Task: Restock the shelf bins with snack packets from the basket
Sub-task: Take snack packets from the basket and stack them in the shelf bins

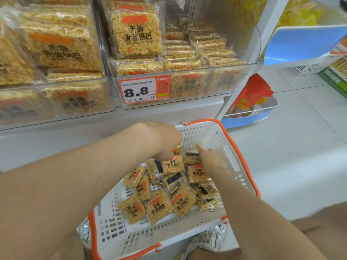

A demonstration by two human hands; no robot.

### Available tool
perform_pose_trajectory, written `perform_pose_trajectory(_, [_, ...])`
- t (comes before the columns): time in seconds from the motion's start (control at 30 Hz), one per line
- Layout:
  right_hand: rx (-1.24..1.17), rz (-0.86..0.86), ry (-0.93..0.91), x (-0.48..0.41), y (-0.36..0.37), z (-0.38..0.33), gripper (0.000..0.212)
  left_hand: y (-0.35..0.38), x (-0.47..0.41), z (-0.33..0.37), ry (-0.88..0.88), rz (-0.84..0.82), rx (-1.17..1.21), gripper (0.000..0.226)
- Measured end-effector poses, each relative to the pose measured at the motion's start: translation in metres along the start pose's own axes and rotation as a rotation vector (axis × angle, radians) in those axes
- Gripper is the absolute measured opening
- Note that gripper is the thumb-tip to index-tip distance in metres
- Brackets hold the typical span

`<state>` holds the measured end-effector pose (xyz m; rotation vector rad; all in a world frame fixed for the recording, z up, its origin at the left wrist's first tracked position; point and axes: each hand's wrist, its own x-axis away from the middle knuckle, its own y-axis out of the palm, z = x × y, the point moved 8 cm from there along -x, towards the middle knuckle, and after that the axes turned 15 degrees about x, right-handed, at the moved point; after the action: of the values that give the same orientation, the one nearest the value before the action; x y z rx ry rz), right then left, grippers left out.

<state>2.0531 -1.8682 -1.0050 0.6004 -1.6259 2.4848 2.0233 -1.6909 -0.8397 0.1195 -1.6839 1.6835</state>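
Observation:
A white basket (pixel 210 136) with orange rim and handles stands on the floor below me, holding several yellow rice-crisp snack packets (pixel 159 209). My left hand (pixel 165 141) reaches down into the far end of the basket, fingers curled onto a packet (pixel 173 164). My right hand (pixel 210 158) is also inside, fingers closing around a packet (pixel 198 147) near the far wall. Above, clear shelf bins (pixel 187 85) are stocked with the same packets.
A price tag reading 8.8 (pixel 144 90) hangs on the middle bin's front. Another full bin (pixel 56 98) sits at the left. To the right, a blue and white bin (pixel 249 113) with orange bags stands on the tiled floor (pixel 300 147).

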Motion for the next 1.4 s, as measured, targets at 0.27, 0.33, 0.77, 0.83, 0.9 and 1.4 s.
perform_pose_trajectory(0.27, [-0.713,0.169,0.219,0.015,-0.058,0.016,0.007,-0.005,0.012,-0.016,-0.053,-0.021,0.051,0.028])
perform_pose_trajectory(0.33, [-0.850,0.223,0.203,0.024,-0.084,0.010,0.012,-0.008,0.020,-0.015,-0.070,-0.034,0.100,0.032])
perform_pose_trajectory(0.77, [-1.389,0.549,-0.081,0.097,-0.222,-0.017,0.036,-0.069,0.094,-0.020,-0.036,0.469,0.586,0.033])
perform_pose_trajectory(0.83, [-1.360,0.663,-0.073,0.111,-0.236,-0.009,0.029,-0.077,0.108,-0.026,-0.048,0.507,0.676,0.032])
perform_pose_trajectory(0.9, [-1.302,0.781,-0.004,0.122,-0.244,0.000,0.024,-0.087,0.122,-0.032,-0.038,0.579,0.814,0.029])
perform_pose_trajectory(1.4, [-1.441,0.961,-0.251,0.141,-0.310,0.001,0.024,-0.125,0.177,-0.068,-0.044,0.955,1.494,0.012])
